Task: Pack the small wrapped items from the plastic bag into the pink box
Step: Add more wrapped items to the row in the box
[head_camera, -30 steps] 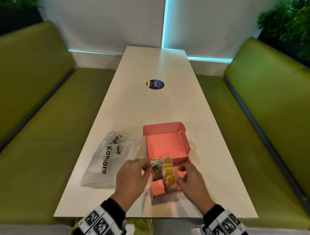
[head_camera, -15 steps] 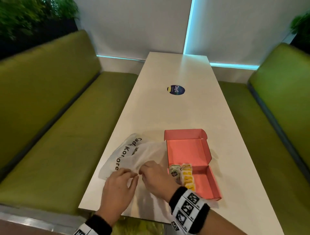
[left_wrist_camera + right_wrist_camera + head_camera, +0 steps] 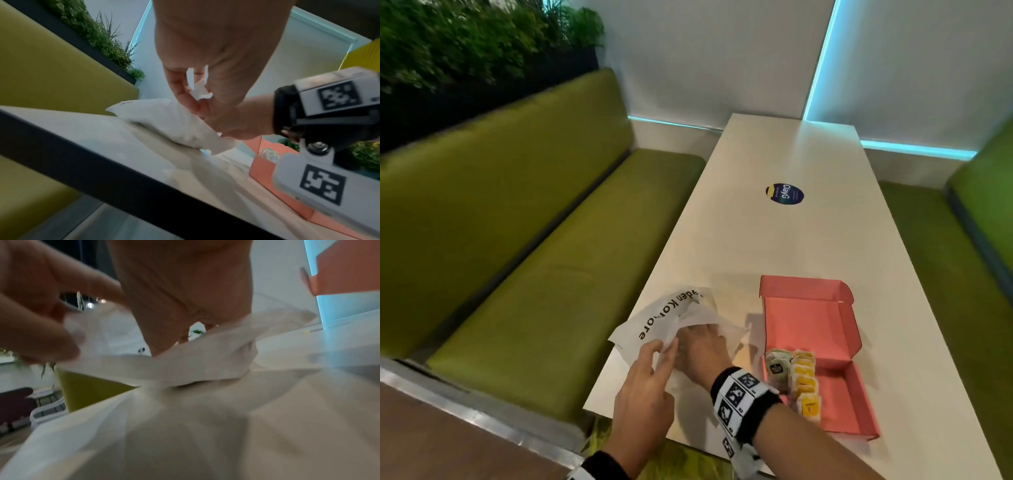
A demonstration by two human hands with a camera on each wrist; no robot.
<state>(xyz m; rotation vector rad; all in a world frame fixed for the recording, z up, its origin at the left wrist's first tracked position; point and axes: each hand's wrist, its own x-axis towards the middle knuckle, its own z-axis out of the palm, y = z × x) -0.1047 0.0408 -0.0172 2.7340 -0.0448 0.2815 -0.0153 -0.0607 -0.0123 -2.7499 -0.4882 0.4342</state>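
Biggest thing here is the long white surface [image 3: 774, 246], green benches [image 3: 527, 274] either side of it. Out past the right hand [image 3: 703, 346] sits the white bag [image 3: 654, 318], crumpled, printed side up. The pink box [image 3: 815, 322] is open just to the right of that hand's wrist, lid flap standing at the far side, with a row of yellow and green packets [image 3: 796, 375] along its left wall.

Hands: the left hand [image 3: 645, 387] pinches the near edge of the bag, thumb and fingers clamped on the film; the wrist view shows a scrap of it squeezed between them. The right one is reaching into the bag mouth, fingertips covered by plastic, so I can't tell if it's closed on anything in there.

My take on doing this bit well: hold the mouth lifted and wide with the left so the film doesn't collapse on the other hand, feel for one packet, pinch it and pull straight back out, then it's a short hop right into the free half of the box.

Whatever's left in the bag I can't see. Nothing blocks the path; the only other thing out there is a round sticker [image 3: 785, 194], well beyond both hands. The floppy plastic is the real nuisance.
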